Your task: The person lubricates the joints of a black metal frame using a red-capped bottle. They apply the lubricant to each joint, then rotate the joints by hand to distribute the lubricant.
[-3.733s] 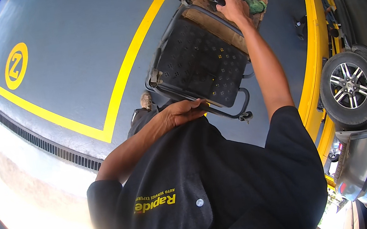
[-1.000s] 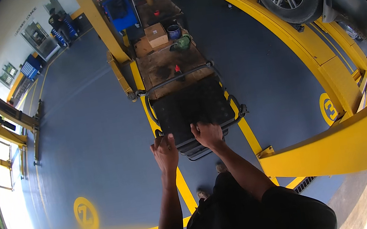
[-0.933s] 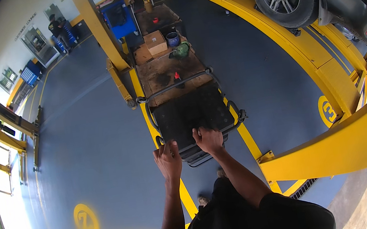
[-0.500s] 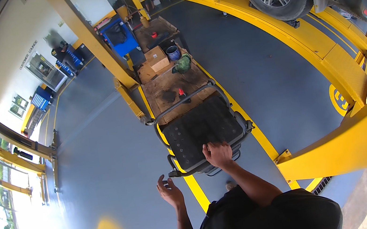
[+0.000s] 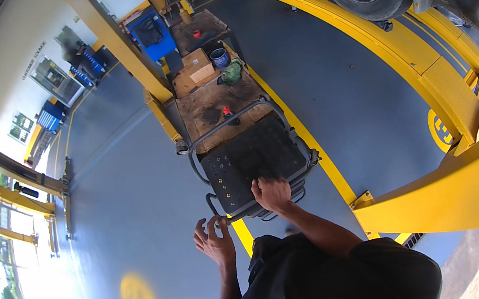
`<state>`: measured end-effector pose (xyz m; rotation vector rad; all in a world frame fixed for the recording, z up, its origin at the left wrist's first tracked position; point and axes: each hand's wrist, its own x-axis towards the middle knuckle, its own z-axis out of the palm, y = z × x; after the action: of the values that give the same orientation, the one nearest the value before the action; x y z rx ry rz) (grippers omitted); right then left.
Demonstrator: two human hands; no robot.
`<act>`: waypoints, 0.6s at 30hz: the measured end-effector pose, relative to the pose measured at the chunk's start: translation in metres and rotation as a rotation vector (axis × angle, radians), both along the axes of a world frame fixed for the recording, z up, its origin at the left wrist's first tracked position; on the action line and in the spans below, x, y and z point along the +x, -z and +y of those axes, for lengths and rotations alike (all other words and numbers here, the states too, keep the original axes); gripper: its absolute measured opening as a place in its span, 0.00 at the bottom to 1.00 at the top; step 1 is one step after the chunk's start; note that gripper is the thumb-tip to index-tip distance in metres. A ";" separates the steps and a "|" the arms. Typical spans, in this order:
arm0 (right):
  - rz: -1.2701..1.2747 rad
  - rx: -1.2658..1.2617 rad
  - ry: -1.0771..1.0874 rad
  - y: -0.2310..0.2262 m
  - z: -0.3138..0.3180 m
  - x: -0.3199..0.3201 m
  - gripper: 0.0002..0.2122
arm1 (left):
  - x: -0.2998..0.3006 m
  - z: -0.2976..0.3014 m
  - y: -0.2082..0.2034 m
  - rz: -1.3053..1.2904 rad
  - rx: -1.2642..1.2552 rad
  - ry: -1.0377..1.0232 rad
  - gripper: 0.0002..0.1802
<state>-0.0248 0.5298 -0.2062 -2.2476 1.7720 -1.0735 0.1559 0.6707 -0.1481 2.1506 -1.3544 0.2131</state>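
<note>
A black tool cart with a flat dark top and tubular rails stands before me. My right hand rests on the near part of its top, fingers curled under. Whatever those fingers may hold is hidden, and a darker patch lies on the top just beyond them. Beside the cart's near left corner, my left hand is raised with its fingers bent and apart, nothing visible in it. Its fingertips are close to the corner handle; whether they touch it I cannot tell.
Beyond the cart, a stained workbench bears a cardboard box, a blue can, a green cloth and a small red-topped item. A yellow post rises at left. On the right, a yellow lift carries a car.
The view has shifted slightly, so the cart and bench appear further left. My left hand has come up beside the corner handle with its fingers more spread. My right hand stays on the cart top.
</note>
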 end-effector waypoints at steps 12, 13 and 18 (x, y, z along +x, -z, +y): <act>0.045 0.082 -0.009 -0.003 0.000 0.001 0.15 | 0.003 -0.013 -0.003 0.100 0.059 0.081 0.12; 0.050 0.102 -0.009 -0.002 -0.001 -0.001 0.15 | -0.002 -0.012 -0.005 0.079 0.038 0.091 0.13; 0.072 0.188 -0.030 -0.007 0.001 -0.003 0.14 | -0.006 0.001 0.022 -0.015 -0.058 0.073 0.19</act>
<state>-0.0280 0.5308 -0.1996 -2.2178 1.7775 -0.7933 0.1503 0.6720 -0.1702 2.0520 -1.4158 0.2376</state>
